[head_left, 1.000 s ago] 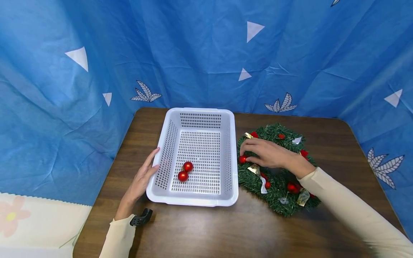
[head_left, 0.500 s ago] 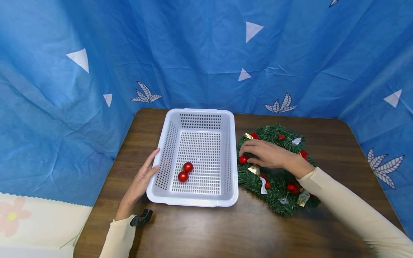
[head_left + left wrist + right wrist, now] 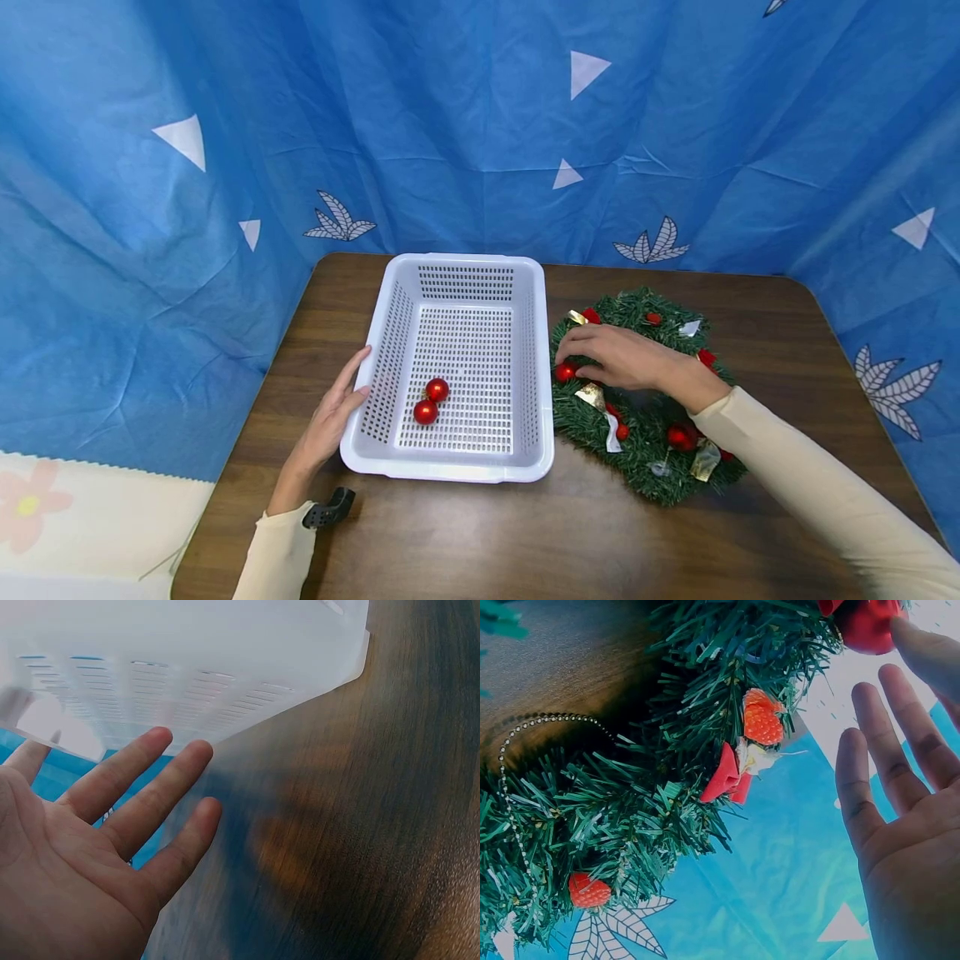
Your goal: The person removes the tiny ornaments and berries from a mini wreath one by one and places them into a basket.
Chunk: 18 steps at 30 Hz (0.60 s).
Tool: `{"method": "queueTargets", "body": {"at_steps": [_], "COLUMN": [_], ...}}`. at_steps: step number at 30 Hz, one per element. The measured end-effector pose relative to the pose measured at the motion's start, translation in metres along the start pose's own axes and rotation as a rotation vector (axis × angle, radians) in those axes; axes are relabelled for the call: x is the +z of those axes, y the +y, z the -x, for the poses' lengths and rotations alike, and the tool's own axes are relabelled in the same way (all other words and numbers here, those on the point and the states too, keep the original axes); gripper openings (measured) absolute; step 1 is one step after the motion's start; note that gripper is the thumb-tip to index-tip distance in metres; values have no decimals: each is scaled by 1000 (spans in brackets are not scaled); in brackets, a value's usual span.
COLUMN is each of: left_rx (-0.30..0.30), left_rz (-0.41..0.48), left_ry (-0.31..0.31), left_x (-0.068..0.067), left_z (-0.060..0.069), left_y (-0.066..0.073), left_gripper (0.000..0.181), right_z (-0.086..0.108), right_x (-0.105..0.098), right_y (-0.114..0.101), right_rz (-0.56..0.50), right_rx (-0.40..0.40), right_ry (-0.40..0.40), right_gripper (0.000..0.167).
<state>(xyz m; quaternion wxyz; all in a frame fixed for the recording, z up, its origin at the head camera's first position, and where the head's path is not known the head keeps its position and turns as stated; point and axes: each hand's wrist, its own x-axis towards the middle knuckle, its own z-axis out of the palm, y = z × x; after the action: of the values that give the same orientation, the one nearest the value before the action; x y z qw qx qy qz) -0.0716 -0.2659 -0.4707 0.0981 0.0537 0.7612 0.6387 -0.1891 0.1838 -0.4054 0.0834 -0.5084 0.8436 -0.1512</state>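
Two red balls (image 3: pixel 425 412) are lying in the white basket (image 3: pixel 447 472), ctr of head view, btwn both hands. L hand (image 3: pixel 324 423), fingers spread & nearly straight, is just touching its left rim. R hand (image 3: pixel 622 357), partly curled, is pinching a red bauble (image 3: pixel 564 372) on the wreath (image 3: pixel 647 467), mid-right of frame.

Your right hand (image 3: pixel 618 358) hides part of the wreath (image 3: pixel 645 454); your right-wrist view crops the red bauble (image 3: pixel 866 630) at the top, your left-wrist view the plastic basket (image 3: pixel 187 634).
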Motion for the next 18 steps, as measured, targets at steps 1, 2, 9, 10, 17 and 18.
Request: {"method": "queueTargets", "body": {"at_steps": [1,2,9,10,17,18], "left_rx": [-1,-2,-2,-1,8,9], "left_rz": [2,3,-2,0,2,2], "left_ry": [0,0,3,3,-4,-5], "left_x": [0,0,0,0,-1,-1], "left_z": [0,0,0,0,0,0], "left_y": [0,0,0,0,-1,-1], "left_gripper": [58,58,58,58,58,58], "right_z": [0,-1,-3,-3,-3,-2], "right_x": [0,0,-2,-2,-1,0], "right_y": [0,0,-2,-2,-4,-4], "right_rz": [0,1,-4,-15,-86,-85], "right_rx": [-4,-4,14,25,75,73], "right_ry": [-2,-6,-59,-73,-128,-128], "right_gripper": [28,28,25,24,25,25]}}
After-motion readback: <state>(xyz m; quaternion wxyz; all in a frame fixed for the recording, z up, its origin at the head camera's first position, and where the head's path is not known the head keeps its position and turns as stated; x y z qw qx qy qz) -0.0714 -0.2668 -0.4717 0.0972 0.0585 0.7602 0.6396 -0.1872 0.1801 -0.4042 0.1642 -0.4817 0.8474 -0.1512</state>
